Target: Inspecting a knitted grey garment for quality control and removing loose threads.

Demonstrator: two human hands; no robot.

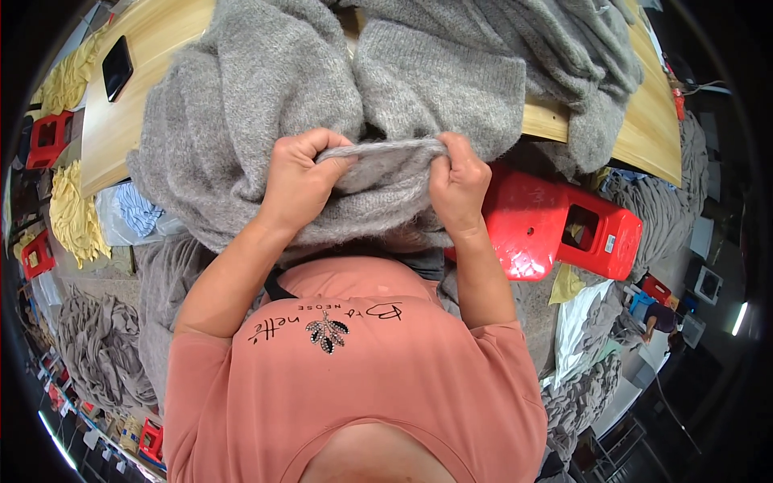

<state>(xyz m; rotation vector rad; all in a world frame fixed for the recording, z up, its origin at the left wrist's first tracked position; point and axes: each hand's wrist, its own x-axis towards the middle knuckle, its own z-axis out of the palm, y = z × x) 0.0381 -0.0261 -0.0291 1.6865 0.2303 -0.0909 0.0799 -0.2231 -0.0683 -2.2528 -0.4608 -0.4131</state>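
Observation:
A fuzzy grey knit sweater [266,88] lies bunched over the near edge of the table and hangs down toward my lap. My left hand [304,179] pinches one end of a stretch of its edge between thumb and fingers. A short way to the right, my right hand [460,181] grips the other end in closed fingers. Between the two hands the edge runs nearly straight, with loose folds of knit sagging under it. Just beyond my right hand lies a wide ribbed part of grey knit [451,80]. Some fingertips are hidden behind the fabric.
More grey knitwear [564,48] covers the far right of the wooden table [149,36]. A black phone [117,69] lies at its left. A red plastic stool [527,225] stands close by my right arm. Yellow garments [76,213] and heaped grey knits [101,346] are at the left.

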